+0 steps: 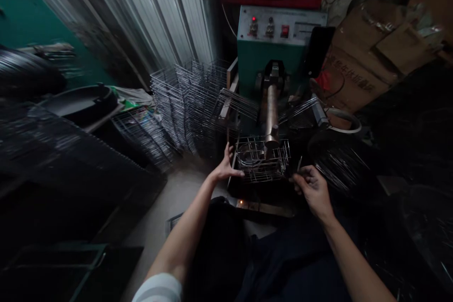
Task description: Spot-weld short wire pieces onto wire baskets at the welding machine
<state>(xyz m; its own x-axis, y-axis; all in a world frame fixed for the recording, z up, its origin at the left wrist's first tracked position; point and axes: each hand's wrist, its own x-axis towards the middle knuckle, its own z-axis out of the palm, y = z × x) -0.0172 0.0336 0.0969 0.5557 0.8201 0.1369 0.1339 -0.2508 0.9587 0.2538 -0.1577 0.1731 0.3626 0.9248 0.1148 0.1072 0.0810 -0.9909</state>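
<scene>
A wire basket (262, 163) sits under the copper-coloured rod (272, 113) of a green machine (252, 56). My left hand (226, 168) is at the basket's left side, thumb and fingers spread apart, with nothing in it; whether it touches the wires is hard to tell. To the right of the basket, my right hand (311, 188) is closed, thumb against fingers, around a short thin metal wire (300, 163) that sticks up.
Stacked wire racks (191, 104) stand left of the machine. A bundle of wires (341, 167) lies at the right, near a metal ring (345, 120). Cardboard boxes (357, 75) lean behind. A dark round pan (79, 104) is at the left.
</scene>
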